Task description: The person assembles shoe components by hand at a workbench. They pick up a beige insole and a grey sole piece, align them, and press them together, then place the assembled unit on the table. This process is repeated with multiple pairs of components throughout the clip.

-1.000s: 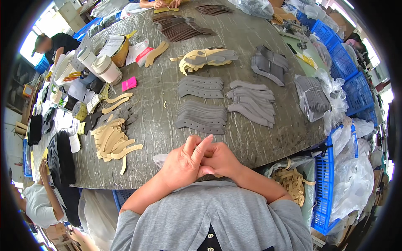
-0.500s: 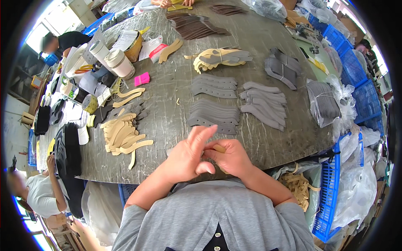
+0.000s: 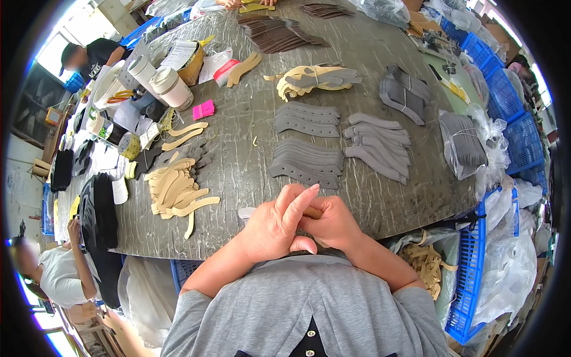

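Note:
My left hand (image 3: 273, 225) is low over the table's near edge, its index finger stretched and its thumb apart. Its other fingers are hidden beneath, so any hold there stays unclear. A light grey rounded end (image 3: 245, 213) pokes out beyond its outer side. Close against it, my right hand (image 3: 334, 221) is closed on a tan strip (image 3: 312, 212), of which only a short end shows. Just beyond the hands lie stacked grey curved strips with holes (image 3: 306, 163) and, behind them, a smaller such stack (image 3: 307, 119). Plain grey curved pieces (image 3: 380, 146) fan out to their right.
Tan strips (image 3: 175, 190) are heaped at left, near a pink pad (image 3: 203, 109) and white bottles (image 3: 171, 87). Tied bundles (image 3: 318, 80) lie farther back. Blue crates (image 3: 467, 279) line the right edge. Other people (image 3: 62, 276) work at left and across the table.
Both hands have shifted slightly to the right, and the left index finger now crosses closer over the right hand. The light grey end beside my left hand shows more clearly.

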Demonstrator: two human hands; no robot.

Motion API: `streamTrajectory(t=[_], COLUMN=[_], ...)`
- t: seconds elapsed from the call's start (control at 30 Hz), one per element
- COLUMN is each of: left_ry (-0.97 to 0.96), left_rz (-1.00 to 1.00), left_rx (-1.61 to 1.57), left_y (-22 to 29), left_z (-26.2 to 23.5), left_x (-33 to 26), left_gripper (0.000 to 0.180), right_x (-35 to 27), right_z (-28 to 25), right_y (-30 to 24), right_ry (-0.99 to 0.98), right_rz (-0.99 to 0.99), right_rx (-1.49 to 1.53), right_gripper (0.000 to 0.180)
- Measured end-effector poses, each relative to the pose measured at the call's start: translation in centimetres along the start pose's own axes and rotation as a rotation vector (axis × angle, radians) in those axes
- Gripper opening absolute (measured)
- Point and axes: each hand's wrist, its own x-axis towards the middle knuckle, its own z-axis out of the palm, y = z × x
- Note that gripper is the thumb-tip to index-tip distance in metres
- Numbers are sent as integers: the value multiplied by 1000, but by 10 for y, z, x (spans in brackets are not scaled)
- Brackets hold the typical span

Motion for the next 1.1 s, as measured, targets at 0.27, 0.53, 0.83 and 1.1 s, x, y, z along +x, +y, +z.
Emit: streamTrajectory(t=[0.27, 0.53, 0.83, 1.1], left_ry=[156, 67, 265, 143], left_rz=[-297, -35, -917, -1020], left_rx=[-600, -99, -494, -589], left_y=[-8, -3, -27, -40], left_z=[-1, -21, -44, -23], left_x=[-5, 9, -46, -52], left_gripper=[52, 20, 7, 8], right_x=[3, -3, -190, -273], right_z=[-3, -6, -233, -251], right_y=[13, 11, 48, 128], right_ry=[-123, 32, 509, 682], right_rz=[85, -9, 118, 702], right_rx=[625, 471, 200, -1230], right_gripper=[5, 14, 18, 16])
